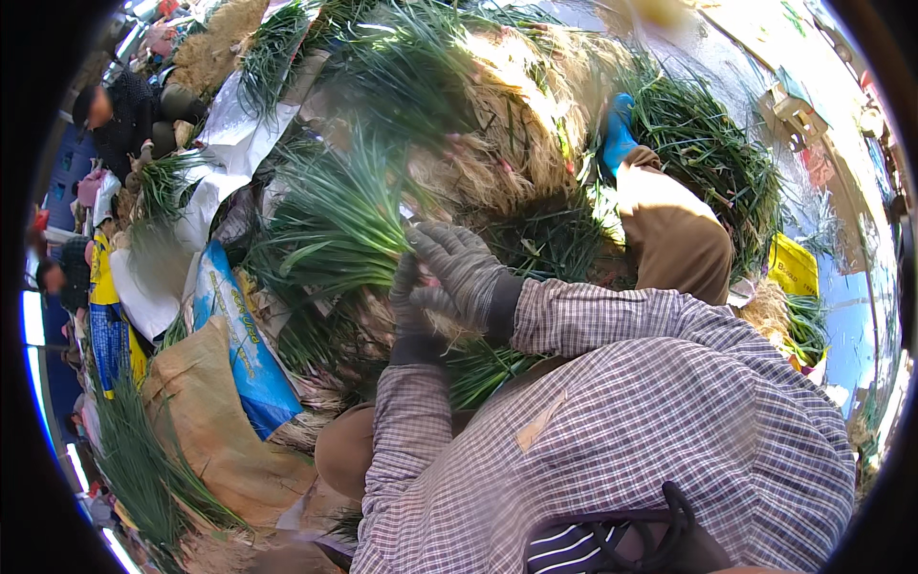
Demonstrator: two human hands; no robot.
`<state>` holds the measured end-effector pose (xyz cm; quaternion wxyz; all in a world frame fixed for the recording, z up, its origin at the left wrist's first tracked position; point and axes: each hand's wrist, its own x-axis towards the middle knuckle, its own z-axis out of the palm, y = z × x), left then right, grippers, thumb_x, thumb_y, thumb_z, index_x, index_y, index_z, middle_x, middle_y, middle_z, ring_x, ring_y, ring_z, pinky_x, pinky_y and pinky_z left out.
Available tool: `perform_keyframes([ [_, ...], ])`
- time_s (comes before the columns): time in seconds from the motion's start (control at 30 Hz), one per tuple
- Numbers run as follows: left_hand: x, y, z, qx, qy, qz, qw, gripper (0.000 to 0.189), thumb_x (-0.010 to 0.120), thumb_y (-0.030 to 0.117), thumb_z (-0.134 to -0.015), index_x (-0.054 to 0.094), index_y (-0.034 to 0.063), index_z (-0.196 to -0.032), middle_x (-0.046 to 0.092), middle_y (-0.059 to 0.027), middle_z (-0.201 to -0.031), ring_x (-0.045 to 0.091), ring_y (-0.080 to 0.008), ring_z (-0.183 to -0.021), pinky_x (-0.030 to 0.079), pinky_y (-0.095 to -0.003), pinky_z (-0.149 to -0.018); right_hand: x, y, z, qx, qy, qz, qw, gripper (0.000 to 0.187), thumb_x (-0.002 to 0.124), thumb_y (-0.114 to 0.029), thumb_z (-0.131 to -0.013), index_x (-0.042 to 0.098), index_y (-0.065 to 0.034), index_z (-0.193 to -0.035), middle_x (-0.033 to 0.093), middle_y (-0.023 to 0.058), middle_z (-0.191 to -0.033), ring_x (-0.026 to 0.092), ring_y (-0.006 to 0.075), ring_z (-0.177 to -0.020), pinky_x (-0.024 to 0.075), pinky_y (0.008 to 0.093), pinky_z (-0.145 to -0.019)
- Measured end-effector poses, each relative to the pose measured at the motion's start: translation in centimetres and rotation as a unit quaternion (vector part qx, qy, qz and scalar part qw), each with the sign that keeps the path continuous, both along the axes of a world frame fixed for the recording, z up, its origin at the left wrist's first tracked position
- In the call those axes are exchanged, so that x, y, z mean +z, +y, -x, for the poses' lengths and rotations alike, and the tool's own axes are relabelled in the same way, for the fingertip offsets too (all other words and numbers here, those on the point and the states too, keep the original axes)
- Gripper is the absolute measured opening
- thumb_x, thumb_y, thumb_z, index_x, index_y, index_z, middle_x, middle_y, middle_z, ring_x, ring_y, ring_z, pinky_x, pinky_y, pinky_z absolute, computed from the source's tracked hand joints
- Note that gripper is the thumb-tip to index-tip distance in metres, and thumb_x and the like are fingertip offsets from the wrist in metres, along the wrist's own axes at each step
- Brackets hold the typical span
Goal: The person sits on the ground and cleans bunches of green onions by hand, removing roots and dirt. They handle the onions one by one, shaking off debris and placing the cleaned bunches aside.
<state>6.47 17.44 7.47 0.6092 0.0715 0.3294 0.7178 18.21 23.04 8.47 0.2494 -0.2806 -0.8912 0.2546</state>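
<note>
A bunch of green onions (366, 229) is held in front of me, its leaves fanned out up and to the left. My left hand (412, 305), in a grey knit glove, grips the base of the bunch from below. Across the same base lies my right hand (459, 269), also gloved, with its fingers curled over the stems. The two hands meet there and hide most of the lower stems and roots. Just beyond them spreads a large heap of green onions, with pale stringy roots (495, 165) and some pinkish bases showing.
Cut leaves (703, 151) are piled beside my blue-covered foot (618, 129). On the left lie a blue printed sack (240, 344), a brown sheet (222, 423) and white sheeting (237, 143). People (122, 122) sit farther left. A yellow bag (792, 265) stands at the right.
</note>
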Motion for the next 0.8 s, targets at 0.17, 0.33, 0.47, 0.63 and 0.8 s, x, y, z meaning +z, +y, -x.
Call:
perform_keyframes([
  [0.17, 5.2, -0.9, -2.2, 0.056, 0.079, -0.019, 0.995, 0.037, 0.071, 0.032, -0.076, 0.059, 0.0037, -0.097, 0.060, -0.0037, -0.082, 0.058, -0.0135, -0.075, 0.049, -0.0281, -0.073, 2.0, 0.0, -3.7, 0.105, 0.232, 0.327, 0.910, 0.086, 0.071, -0.043, -0.075, 0.030, 0.0012, -0.136, 0.043, 0.0184, -0.129, 0.043, 0.0275, -0.117, 0.0361, 0.0359, -0.099],
  [0.33, 11.1, -1.9, -4.4, 0.124, 0.228, -0.064, 0.964, 0.037, 0.070, 0.031, -0.077, 0.058, 0.0030, -0.098, 0.060, -0.0045, -0.083, 0.057, -0.0142, -0.077, 0.049, -0.0285, -0.073, 7.4, -0.4, -10.9, 0.255, 0.113, 0.578, 0.767, 0.037, 0.062, -0.028, -0.088, 0.058, -0.0013, -0.113, 0.064, 0.0028, -0.084, 0.057, 0.0082, -0.076, 0.0473, 0.0248, -0.063],
  [0.47, 18.6, -0.6, -3.9, 0.172, 0.340, -0.133, 0.915, 0.038, 0.070, 0.030, -0.077, 0.057, 0.0024, -0.100, 0.059, -0.0051, -0.084, 0.057, -0.0148, -0.078, 0.049, -0.0288, -0.074, 11.3, 5.1, -16.5, 0.356, 0.529, 0.446, 0.628, 0.022, 0.051, -0.022, -0.094, 0.056, -0.0038, -0.105, 0.056, 0.0004, -0.068, 0.048, 0.0028, -0.051, 0.0392, 0.0151, -0.042],
  [0.63, 24.5, 1.7, -5.1, 0.174, 0.388, -0.160, 0.891, 0.039, 0.069, 0.029, -0.077, 0.056, 0.0017, -0.101, 0.059, -0.0059, -0.085, 0.057, -0.0155, -0.079, 0.049, -0.0292, -0.074, 12.8, 0.6, -18.5, 0.216, 0.382, 0.489, 0.754, 0.023, 0.054, -0.025, -0.093, 0.061, -0.0049, -0.102, 0.065, 0.0051, -0.081, 0.053, 0.0056, -0.056, 0.0436, 0.0183, -0.050],
  [0.8, 26.0, -0.8, -7.3, 0.183, 0.405, -0.158, 0.882, 0.039, 0.069, 0.028, -0.078, 0.055, 0.0009, -0.103, 0.059, -0.0067, -0.086, 0.056, -0.0163, -0.081, 0.048, -0.0296, -0.075, 15.8, -6.6, -17.6, 0.441, 0.050, 0.386, 0.809, 0.044, 0.060, -0.031, -0.088, 0.052, 0.0006, -0.118, 0.064, 0.0095, -0.091, 0.061, 0.0204, -0.086, 0.0494, 0.0309, -0.074],
])
